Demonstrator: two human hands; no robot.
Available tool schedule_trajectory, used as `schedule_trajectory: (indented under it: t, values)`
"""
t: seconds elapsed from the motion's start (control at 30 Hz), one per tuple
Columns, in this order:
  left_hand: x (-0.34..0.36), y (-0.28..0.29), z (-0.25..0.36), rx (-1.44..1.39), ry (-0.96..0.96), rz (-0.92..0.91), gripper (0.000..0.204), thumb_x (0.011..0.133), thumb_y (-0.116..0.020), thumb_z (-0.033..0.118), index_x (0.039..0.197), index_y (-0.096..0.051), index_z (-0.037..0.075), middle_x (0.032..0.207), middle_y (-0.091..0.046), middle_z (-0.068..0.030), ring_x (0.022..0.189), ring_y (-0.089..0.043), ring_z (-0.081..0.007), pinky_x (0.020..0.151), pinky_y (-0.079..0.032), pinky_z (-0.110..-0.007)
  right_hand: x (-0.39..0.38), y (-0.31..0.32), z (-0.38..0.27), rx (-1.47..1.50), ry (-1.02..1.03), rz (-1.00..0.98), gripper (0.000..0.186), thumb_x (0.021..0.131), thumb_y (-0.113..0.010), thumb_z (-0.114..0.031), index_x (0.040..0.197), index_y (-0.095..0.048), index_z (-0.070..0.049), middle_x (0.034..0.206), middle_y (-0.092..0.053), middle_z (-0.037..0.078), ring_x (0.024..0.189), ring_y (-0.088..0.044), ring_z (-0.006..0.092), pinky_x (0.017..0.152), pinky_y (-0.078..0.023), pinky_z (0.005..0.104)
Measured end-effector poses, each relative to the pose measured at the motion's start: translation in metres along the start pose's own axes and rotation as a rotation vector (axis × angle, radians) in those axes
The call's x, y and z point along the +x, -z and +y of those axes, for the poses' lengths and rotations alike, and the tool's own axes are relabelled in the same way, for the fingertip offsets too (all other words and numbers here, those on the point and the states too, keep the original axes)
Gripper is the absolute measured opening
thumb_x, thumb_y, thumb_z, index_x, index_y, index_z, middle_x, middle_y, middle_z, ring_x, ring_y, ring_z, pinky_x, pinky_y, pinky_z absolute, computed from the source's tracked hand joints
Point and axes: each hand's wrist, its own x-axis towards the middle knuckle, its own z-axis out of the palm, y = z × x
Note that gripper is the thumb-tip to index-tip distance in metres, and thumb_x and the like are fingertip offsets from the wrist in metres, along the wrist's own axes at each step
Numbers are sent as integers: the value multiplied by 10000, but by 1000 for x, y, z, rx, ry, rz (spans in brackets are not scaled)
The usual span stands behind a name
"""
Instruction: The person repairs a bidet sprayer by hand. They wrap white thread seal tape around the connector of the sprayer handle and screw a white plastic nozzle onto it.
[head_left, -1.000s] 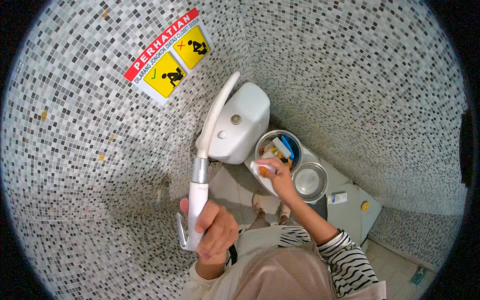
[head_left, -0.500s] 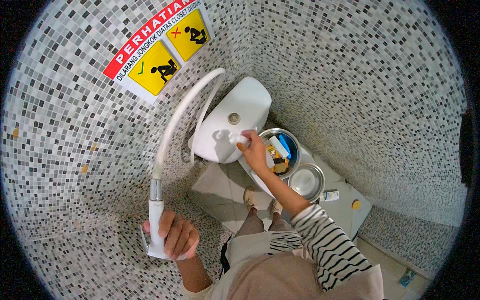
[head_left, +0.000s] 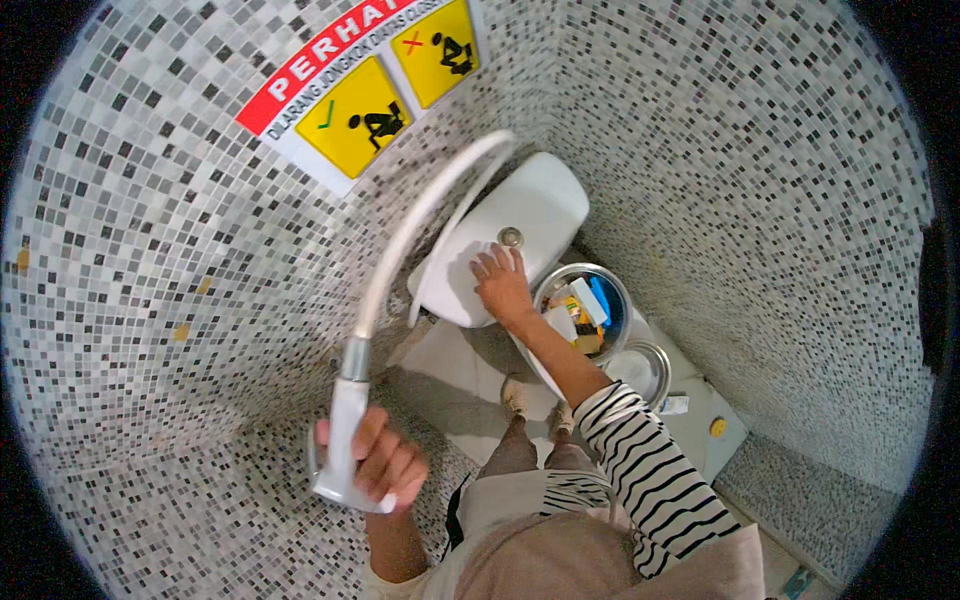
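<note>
My left hand (head_left: 388,462) is wrapped round the handle of a white bidet sprayer (head_left: 346,425), held upright at the lower left. Its pale hose (head_left: 425,215) arches up from the head and loops down beside the toilet tank. Fingers spread, my right hand (head_left: 503,285) lies on the white tank lid (head_left: 545,195), just below the round flush button (head_left: 510,237). Whether anything is under that palm is hidden. Right of my right forearm stands a metal basin (head_left: 627,318) holding a white block, blue items and a yellow-brown brush or sponge.
A second metal bowl (head_left: 655,372) stands nearer, beside a small white packet (head_left: 675,404) and a round yellow thing (head_left: 718,428). Mosaic-tiled walls (head_left: 700,170) close in on both sides. A warning sign (head_left: 350,110) hangs on the left wall. My feet (head_left: 515,397) stand on pale floor tiles.
The view has shifted, moving the scene rightward. My right hand, earlier pinching something small and white over the tank, now lies spread on the lid; the white thing no longer shows. My left hand keeps the sprayer.
</note>
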Motion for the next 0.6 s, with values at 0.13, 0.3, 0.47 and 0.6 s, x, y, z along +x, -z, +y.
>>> schedule_trajectory:
  t: [0.13, 0.3, 0.47, 0.6]
  values:
    - [2, 10, 0, 5, 168, -53, 434, 912, -385, 499, 804, -434, 81, 590, -476, -29, 467, -451, -144, 556, -371, -311, -3, 12, 6, 236, -103, -39, 298, 764, -629, -177, 1034, -601, -53, 1052, -569, 109, 1057, -488, 282, 937, -345, 484]
    - [4, 7, -7, 42, 268, -39, 415, 911, -377, 469, 803, -445, 75, 568, -499, -40, 468, -466, -152, 542, -375, -305, -15, 117, -37, 1566, -665, 67, 271, 817, -591, -160, 1051, -541, -32, 999, -561, 104, 948, -551, 254, 827, -452, 400]
    - [19, -2, -41, 23, 433, -61, 404, 898, -388, 449, 793, -447, 63, 513, -491, -42, 426, -443, -151, 471, -357, -270, -47, 203, -56, 2314, -690, -65, 277, 853, -562, -225, 1052, -514, -37, 992, -545, 70, 855, -565, 200, 778, -464, 324]
    - [19, -15, -70, -18, 533, 33, 412, 880, -398, 419, 761, -448, 27, 490, -466, -75, 387, -422, -174, 430, -340, -283, -69, 232, -59, 2460, -507, -72, 483, 834, -591, -381, 1151, -505, -27, 1015, -553, 97, 924, -539, 165, 773, -454, 299]
